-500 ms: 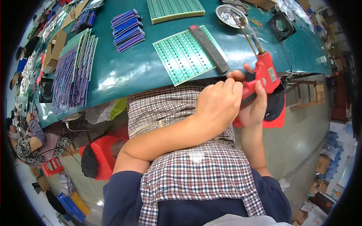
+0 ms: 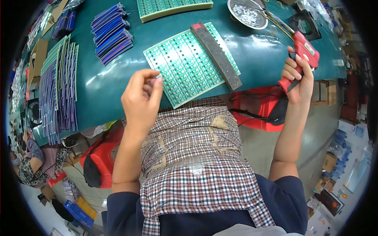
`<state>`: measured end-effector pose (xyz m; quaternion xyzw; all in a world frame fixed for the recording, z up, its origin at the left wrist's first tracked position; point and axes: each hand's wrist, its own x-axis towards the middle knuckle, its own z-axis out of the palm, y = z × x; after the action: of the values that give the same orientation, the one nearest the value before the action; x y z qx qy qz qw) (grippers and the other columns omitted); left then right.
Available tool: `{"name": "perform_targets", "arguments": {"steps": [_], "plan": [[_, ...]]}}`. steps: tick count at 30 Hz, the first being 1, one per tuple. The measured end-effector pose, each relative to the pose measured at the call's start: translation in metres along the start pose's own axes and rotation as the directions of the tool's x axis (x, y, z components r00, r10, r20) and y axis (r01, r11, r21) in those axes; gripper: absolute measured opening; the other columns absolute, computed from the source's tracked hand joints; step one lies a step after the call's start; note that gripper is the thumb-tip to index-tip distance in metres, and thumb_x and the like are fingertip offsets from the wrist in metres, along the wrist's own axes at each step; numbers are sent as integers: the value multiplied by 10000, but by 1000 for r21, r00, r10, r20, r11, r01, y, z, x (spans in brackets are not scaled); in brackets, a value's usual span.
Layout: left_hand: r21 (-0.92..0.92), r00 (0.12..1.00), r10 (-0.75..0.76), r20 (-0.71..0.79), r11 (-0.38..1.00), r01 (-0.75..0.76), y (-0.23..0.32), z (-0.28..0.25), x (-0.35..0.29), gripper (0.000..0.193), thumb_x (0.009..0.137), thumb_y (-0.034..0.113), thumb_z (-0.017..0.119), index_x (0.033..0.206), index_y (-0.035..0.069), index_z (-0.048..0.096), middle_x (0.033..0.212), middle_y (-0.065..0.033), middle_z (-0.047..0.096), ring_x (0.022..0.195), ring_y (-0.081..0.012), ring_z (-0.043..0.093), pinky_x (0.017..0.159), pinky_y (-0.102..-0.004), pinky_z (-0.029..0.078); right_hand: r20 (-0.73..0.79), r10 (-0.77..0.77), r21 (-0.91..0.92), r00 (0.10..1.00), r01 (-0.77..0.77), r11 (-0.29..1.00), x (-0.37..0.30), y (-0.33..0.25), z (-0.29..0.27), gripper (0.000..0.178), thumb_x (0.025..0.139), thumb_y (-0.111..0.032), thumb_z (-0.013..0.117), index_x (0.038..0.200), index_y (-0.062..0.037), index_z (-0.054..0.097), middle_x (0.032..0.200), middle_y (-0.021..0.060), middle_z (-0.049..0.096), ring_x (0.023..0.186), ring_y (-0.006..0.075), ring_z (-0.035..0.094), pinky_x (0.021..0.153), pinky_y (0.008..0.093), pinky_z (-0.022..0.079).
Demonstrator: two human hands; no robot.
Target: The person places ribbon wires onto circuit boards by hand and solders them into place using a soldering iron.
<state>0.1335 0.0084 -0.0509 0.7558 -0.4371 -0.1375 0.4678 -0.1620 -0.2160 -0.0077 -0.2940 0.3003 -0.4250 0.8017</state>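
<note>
Right hand [image 2: 297,76] fully closed around the grip of a red soldering gun [image 2: 302,55], held up off the right edge of the teal bench [image 2: 102,82], tip pointing up and left toward a round metal dish [image 2: 247,13] of silvery scrap. Left hand [image 2: 141,100] raised over the bench's near edge, thumb and fingertips pinched together just beside the near-left corner of a green circuit panel [image 2: 185,65]; too small to tell if anything sits in the pinch. Panel lies flat mid-bench, a dark grey bar [image 2: 216,55] resting diagonally across its right part. Second green panel [image 2: 173,8] at far edge. Stack of blue-purple boards [image 2: 112,33] far-left, more boards standing on edge [image 2: 59,90] at the left. Plaid cloth [image 2: 193,157] over the lap, red stool [image 2: 258,108] below the bench on the right.
</note>
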Motion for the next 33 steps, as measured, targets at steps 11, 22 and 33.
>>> {"name": "perform_targets", "arguments": {"steps": [11,22,33], "plan": [[50,997,63,-32,997,-62,-17,3,-8,69,823,-29,666,865,13,630,718,-8,562,507,-36,428,451,-202,307,-85,171,-99,982,-179,979,40,-10,-9,312,930,-120,533,1188,56,518,767,11,472,495,11,363,492,192,325],[82,997,71,4,994,-71,-13,0,-10,94,790,-56,677,842,5,630,701,-35,566,465,-62,451,431,-219,332,-195,105,-271,975,-157,950,33,-23,-8,374,952,-130,493,1263,74,454,785,35,486,482,21,357,463,200,308],[95,996,86,13,992,-87,-13,-1,-9,98,784,-50,683,838,14,631,697,-32,564,461,-67,444,431,-221,332,-49,-290,-862,956,106,495,19,-19,16,296,881,-123,618,1124,46,599,765,44,580,480,58,428,485,216,337]]}}
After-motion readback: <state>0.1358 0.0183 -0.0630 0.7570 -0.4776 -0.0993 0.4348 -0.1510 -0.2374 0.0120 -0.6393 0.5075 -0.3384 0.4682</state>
